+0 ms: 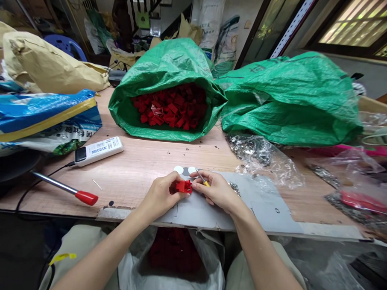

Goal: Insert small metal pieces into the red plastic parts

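Observation:
Over the grey sheet (258,203), my left hand (163,193) is closed around a small red plastic part (184,186). My right hand (214,188) touches the part's right side with its fingertips and also holds a thin tool with a yellow handle (206,183), its metal tip pointing up and left. Whether the right fingertips pinch a tiny piece is too small to tell. Small metal pieces (234,188) lie on the sheet, partly behind my right hand. Beyond my hands, a green sack (171,67) lies open with many red parts (172,107) inside.
Another green sack (291,98) and clear bags of metal pieces (254,152) are at the right. A white handheld device (100,150), a red-tipped lever (87,197) and a blue bag (43,117) are at the left. Below the table edge, an open bag (212,270) holds red parts.

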`<state>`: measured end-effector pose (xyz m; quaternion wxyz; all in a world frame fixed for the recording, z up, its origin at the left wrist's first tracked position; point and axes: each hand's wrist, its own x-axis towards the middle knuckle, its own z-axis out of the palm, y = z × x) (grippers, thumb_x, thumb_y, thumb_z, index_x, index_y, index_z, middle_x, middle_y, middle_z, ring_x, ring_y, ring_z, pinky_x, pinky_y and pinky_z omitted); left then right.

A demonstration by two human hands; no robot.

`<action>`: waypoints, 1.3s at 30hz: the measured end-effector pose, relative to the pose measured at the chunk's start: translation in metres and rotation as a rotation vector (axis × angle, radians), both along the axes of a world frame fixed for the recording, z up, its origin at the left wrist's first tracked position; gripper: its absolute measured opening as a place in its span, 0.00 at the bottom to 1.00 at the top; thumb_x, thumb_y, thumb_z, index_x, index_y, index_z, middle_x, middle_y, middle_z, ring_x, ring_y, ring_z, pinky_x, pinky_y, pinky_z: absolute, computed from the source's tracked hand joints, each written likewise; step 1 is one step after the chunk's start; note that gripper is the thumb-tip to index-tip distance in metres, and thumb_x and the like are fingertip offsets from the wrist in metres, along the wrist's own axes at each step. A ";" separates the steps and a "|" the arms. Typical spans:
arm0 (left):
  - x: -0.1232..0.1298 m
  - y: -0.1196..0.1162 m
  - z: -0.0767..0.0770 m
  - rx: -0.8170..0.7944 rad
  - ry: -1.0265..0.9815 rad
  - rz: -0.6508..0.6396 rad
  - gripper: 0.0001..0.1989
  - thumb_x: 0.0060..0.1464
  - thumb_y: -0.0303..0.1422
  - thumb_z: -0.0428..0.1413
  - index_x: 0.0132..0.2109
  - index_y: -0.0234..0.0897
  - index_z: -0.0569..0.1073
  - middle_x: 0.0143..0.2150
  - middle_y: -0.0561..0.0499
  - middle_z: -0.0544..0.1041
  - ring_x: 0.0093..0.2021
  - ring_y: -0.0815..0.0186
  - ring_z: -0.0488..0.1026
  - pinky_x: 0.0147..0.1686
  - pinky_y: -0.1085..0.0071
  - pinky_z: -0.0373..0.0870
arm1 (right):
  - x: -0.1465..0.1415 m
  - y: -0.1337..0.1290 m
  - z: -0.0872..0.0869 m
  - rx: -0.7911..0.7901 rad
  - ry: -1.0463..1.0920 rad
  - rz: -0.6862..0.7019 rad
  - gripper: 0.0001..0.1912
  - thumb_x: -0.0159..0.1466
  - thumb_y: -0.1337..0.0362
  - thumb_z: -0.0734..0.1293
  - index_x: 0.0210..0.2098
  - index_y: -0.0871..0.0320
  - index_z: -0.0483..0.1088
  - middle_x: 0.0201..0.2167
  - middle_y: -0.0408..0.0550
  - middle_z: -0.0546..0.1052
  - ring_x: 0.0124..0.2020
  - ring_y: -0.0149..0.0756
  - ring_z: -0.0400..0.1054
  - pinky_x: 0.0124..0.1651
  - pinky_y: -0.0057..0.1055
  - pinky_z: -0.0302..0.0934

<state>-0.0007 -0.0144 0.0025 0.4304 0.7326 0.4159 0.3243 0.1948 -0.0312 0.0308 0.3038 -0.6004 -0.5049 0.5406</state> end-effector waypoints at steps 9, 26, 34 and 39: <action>0.000 0.001 -0.003 0.016 0.027 0.001 0.09 0.53 0.35 0.63 0.38 0.39 0.70 0.30 0.58 0.74 0.27 0.71 0.68 0.27 0.76 0.63 | 0.000 0.001 -0.012 0.129 -0.117 0.014 0.16 0.61 0.62 0.66 0.48 0.58 0.72 0.33 0.43 0.75 0.15 0.23 0.55 0.16 0.25 0.50; -0.001 -0.002 -0.006 0.194 0.063 -0.037 0.11 0.58 0.31 0.60 0.48 0.42 0.74 0.44 0.52 0.80 0.41 0.65 0.76 0.40 0.71 0.71 | 0.018 -0.009 -0.002 0.210 -0.176 0.066 0.19 0.68 0.51 0.61 0.39 0.59 0.75 0.22 0.41 0.70 0.18 0.28 0.57 0.22 0.27 0.52; -0.004 -0.002 -0.005 0.188 0.034 -0.059 0.10 0.56 0.30 0.62 0.47 0.42 0.76 0.41 0.54 0.81 0.37 0.67 0.76 0.40 0.72 0.71 | 0.034 -0.013 0.002 0.041 -0.221 0.239 0.24 0.65 0.51 0.64 0.53 0.60 0.76 0.22 0.42 0.69 0.15 0.26 0.58 0.20 0.26 0.51; -0.005 -0.005 -0.005 0.222 0.054 -0.042 0.09 0.56 0.29 0.62 0.45 0.40 0.76 0.39 0.53 0.81 0.33 0.68 0.75 0.34 0.74 0.70 | 0.028 -0.012 0.004 0.077 -0.215 0.302 0.20 0.67 0.53 0.63 0.48 0.57 0.79 0.22 0.41 0.68 0.18 0.26 0.54 0.22 0.26 0.48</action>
